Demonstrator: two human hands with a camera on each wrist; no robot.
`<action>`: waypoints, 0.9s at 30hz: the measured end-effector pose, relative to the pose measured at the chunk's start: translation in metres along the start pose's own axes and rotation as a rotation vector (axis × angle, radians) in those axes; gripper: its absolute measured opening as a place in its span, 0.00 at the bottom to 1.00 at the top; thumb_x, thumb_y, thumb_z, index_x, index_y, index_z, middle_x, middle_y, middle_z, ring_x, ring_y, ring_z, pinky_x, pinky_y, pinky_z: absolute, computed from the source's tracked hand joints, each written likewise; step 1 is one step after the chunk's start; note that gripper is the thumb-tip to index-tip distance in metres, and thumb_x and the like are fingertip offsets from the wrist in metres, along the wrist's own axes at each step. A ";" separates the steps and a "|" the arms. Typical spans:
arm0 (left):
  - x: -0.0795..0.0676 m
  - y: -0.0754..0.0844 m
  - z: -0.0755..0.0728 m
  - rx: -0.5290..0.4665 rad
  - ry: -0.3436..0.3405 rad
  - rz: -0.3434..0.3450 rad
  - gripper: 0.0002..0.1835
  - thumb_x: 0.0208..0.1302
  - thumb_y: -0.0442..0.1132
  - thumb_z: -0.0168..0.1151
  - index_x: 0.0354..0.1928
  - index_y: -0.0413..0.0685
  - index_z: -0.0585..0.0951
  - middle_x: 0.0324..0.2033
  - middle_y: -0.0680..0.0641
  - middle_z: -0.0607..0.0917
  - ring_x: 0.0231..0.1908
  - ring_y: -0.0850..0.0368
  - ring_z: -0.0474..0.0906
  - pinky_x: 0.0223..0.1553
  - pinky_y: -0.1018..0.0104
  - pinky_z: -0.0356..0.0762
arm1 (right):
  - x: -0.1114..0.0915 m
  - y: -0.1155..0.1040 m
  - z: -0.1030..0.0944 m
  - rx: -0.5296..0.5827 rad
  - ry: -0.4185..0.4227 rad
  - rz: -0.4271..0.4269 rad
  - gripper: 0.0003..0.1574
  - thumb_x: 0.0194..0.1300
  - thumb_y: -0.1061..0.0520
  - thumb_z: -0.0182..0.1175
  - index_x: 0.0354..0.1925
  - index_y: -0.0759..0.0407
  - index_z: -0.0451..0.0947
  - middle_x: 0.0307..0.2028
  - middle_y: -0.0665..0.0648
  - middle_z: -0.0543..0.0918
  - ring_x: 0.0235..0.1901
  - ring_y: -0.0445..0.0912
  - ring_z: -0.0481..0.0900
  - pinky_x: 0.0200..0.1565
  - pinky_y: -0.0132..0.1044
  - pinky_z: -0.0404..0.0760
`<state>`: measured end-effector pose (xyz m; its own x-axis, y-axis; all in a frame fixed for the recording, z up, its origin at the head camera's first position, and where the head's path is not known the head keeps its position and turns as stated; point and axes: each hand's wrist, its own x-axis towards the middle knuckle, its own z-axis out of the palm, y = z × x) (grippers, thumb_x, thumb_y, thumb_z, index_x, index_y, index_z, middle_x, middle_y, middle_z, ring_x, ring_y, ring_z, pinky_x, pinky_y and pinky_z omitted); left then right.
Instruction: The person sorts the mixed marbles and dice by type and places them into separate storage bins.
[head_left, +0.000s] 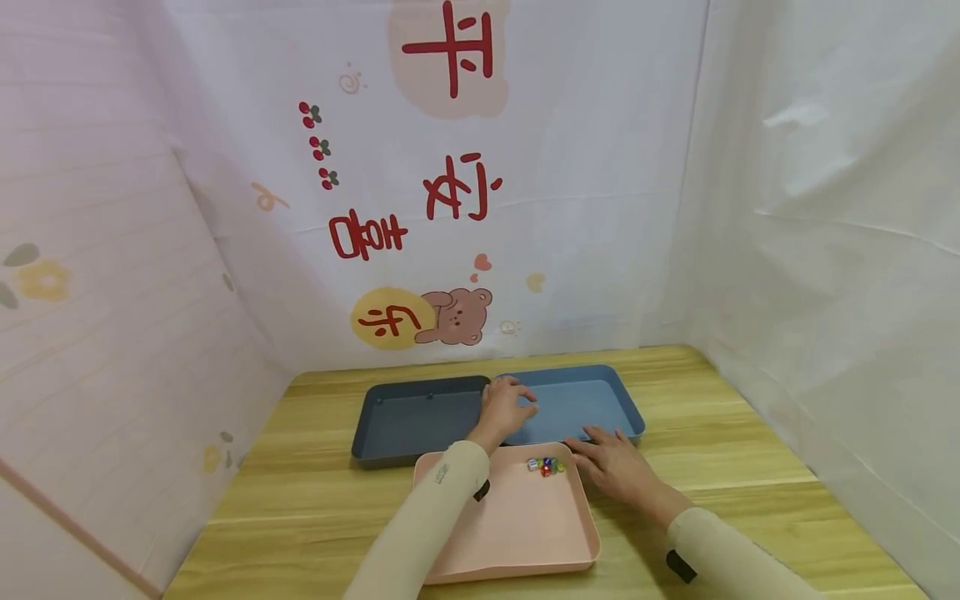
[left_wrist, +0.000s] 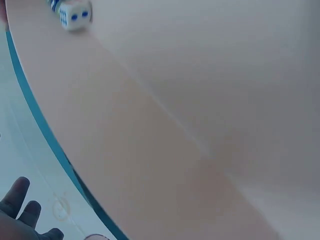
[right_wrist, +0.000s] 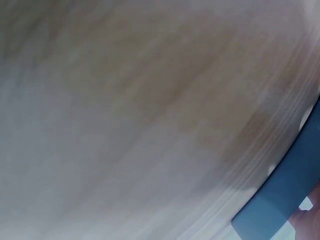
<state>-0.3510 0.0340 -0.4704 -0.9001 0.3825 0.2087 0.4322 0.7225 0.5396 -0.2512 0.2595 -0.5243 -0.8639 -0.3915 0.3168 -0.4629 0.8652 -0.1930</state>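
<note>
My left hand (head_left: 504, 410) reaches over the meeting edges of the dark grey tray (head_left: 420, 423) and the blue tray (head_left: 573, 404), fingers loosely bent and apart. Its spread fingers (left_wrist: 30, 212) show at the lower left of the left wrist view, with nothing visible between them. With fingers extended, my right hand (head_left: 618, 468) lies at the blue tray's near edge, beside the pink tray (head_left: 517, 525). Several small coloured dice (head_left: 546, 468) sit together in the pink tray's far right corner. One white die (left_wrist: 75, 15) with blue pips appears in the left wrist view.
All three trays stand on a wood-grain table (head_left: 300, 517), the pink one nearest. Two tiny pieces lie along the far side of the dark grey tray. White printed cloth (head_left: 585, 208) hangs behind the table and along both sides.
</note>
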 end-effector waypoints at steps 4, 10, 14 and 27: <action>-0.007 0.003 0.002 0.003 -0.013 0.044 0.08 0.66 0.48 0.67 0.44 0.57 0.88 0.64 0.43 0.73 0.68 0.43 0.62 0.72 0.42 0.49 | -0.001 0.002 0.001 -0.003 0.004 -0.003 0.24 0.75 0.47 0.54 0.64 0.52 0.78 0.63 0.70 0.74 0.63 0.68 0.69 0.59 0.74 0.61; -0.016 0.006 0.000 -0.011 -0.030 0.069 0.08 0.66 0.47 0.67 0.43 0.57 0.88 0.63 0.44 0.74 0.67 0.44 0.63 0.71 0.43 0.50 | 0.000 0.002 0.002 0.013 -0.002 0.008 0.25 0.75 0.46 0.54 0.64 0.51 0.78 0.64 0.69 0.73 0.64 0.67 0.69 0.60 0.74 0.60; -0.023 0.007 0.000 -0.007 -0.051 0.100 0.08 0.66 0.46 0.67 0.43 0.56 0.89 0.63 0.45 0.74 0.67 0.45 0.63 0.71 0.43 0.52 | -0.001 0.001 0.003 0.005 0.002 0.008 0.25 0.75 0.45 0.54 0.64 0.51 0.78 0.63 0.69 0.73 0.64 0.67 0.69 0.60 0.74 0.60; -0.046 0.008 0.017 0.095 -0.113 0.211 0.07 0.65 0.52 0.67 0.39 0.62 0.89 0.62 0.49 0.74 0.66 0.49 0.64 0.70 0.45 0.55 | -0.003 0.000 0.000 -0.002 0.033 -0.035 0.23 0.74 0.50 0.56 0.63 0.53 0.79 0.61 0.70 0.75 0.61 0.69 0.70 0.57 0.76 0.62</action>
<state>-0.3046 0.0320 -0.4892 -0.7795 0.5890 0.2131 0.6182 0.6684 0.4137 -0.2490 0.2604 -0.5255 -0.8400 -0.4109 0.3543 -0.4923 0.8517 -0.1795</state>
